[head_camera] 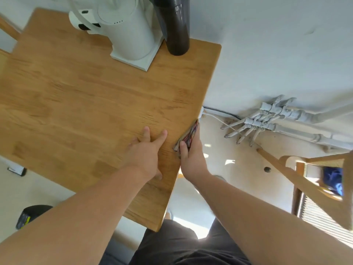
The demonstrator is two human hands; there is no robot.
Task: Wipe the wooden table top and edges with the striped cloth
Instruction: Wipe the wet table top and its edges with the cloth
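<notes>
The wooden table [80, 104] fills the left and middle of the head view, its right edge running down from the far corner to a near corner by my legs. My right hand [192, 159] presses the striped cloth [189, 135] against that right edge, thumb on the table top and fingers wrapped over the side. The cloth is folded over the edge and partly hidden by the hand. My left hand [147, 153] rests flat on the table top just left of the cloth, fingers spread, holding nothing.
A white kettle-like appliance [124, 29] on a square base and a dark cylinder [175, 27] stand at the table's far edge. White pipes [267, 119] and cables run along the wall to the right. A wooden chair [315, 184] stands at right, and a dark object [28, 215] lies on the floor at left.
</notes>
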